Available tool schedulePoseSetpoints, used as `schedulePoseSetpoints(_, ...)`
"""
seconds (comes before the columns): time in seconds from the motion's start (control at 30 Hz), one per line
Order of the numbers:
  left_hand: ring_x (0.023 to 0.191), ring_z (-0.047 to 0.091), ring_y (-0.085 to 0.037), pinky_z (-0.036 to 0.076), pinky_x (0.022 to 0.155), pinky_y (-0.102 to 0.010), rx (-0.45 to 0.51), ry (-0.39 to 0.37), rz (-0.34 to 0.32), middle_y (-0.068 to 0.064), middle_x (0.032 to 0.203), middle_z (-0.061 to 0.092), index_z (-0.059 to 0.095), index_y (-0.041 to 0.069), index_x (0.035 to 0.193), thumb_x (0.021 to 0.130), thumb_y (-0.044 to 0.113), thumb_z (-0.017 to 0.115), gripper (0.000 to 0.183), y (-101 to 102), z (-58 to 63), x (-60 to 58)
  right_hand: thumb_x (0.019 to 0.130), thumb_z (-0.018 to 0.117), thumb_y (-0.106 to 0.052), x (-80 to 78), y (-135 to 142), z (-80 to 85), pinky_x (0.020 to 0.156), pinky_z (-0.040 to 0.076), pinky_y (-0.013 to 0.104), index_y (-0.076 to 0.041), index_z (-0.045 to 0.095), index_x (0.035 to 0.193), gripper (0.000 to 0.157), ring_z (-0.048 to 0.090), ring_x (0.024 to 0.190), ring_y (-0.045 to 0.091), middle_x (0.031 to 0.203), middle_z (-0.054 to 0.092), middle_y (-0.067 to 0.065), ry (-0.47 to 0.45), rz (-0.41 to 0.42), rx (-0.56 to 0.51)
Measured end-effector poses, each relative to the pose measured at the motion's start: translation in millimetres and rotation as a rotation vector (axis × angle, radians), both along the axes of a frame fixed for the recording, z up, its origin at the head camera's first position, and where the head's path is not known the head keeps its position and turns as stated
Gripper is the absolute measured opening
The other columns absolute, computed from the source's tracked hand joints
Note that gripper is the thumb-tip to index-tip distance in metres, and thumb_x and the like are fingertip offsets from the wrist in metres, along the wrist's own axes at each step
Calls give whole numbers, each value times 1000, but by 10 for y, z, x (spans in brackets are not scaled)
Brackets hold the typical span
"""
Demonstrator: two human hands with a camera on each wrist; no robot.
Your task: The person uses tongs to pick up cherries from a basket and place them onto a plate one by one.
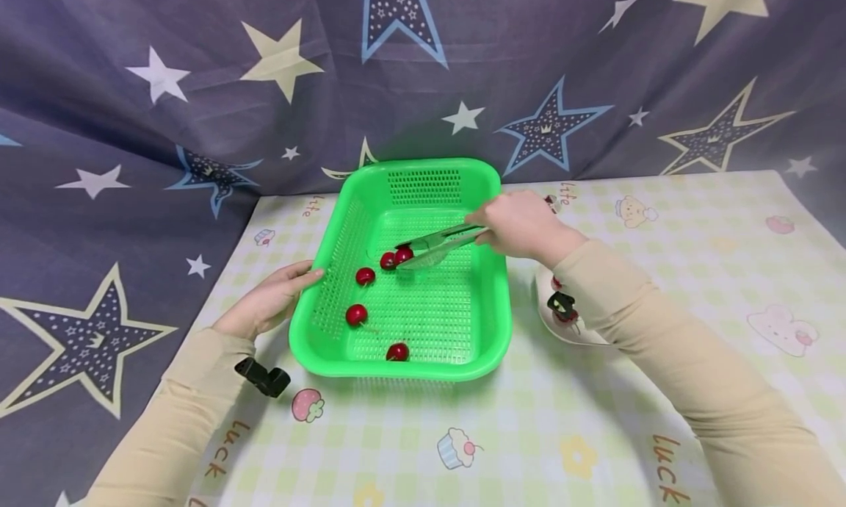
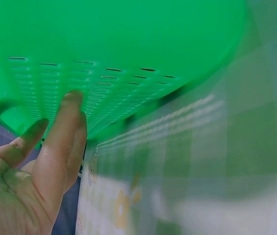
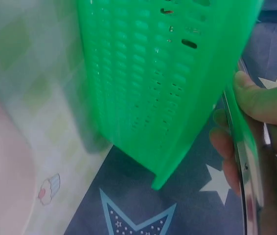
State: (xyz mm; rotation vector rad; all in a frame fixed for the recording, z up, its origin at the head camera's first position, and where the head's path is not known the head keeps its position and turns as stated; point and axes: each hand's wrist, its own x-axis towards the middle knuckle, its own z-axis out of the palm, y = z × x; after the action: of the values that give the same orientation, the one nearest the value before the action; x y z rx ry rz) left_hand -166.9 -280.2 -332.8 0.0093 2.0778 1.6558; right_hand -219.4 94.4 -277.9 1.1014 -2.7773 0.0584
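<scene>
A green plastic basket (image 1: 401, 369) stands on the table with several red cherries (image 1: 357, 315) in it. My left hand (image 1: 277, 295) holds its left side, thumb over the rim; in the left wrist view the fingers (image 2: 62, 132) lie along the perforated outer wall. My right hand (image 1: 518, 224) reaches over the right rim and grips metal tongs (image 1: 439, 246), also seen in the right wrist view along the palm. The tong tips are slightly apart, on either side of a cherry (image 1: 404, 255), with another cherry (image 1: 388, 261) close beside it.
A white bowl (image 1: 548, 323) with cherries sits right of the basket, partly hidden beneath my right forearm. A checked cloth (image 1: 515, 419) covers the table. Behind the basket hangs a dark star-patterned curtain (image 1: 410, 110).
</scene>
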Motion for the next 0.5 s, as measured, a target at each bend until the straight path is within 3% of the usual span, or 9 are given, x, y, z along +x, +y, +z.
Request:
schedulePoseSetpoints(0.13, 99, 57, 2, 50, 88, -19, 8, -4, 2, 6, 118, 50, 12, -4, 149, 102, 31, 42, 67, -4, 6, 2, 81, 73, -25, 35, 81, 37, 58, 54, 45, -17, 71, 109, 29, 68, 78, 30, 94, 73, 7, 17, -1, -17)
schedulePoseSetpoints(0.37, 98, 58, 1, 51, 87, -20, 16, -12, -3, 7, 116, 51, 10, -4, 150, 102, 31, 42, 67, 1, 27, 8, 80, 75, -23, 91, 209, 115, 60, 54, 43, -16, 72, 109, 30, 68, 78, 27, 91, 73, 7, 49, -4, -48)
schedulePoseSetpoints(0.5, 96, 59, 0, 51, 86, -21, 32, -13, -6, 11, 109, 56, 12, -5, 149, 102, 29, 42, 65, 10, 32, 9, 80, 75, -20, 110, 260, 144, 55, 53, 43, -16, 73, 107, 27, 68, 74, 27, 92, 73, 5, 65, 0, -74)
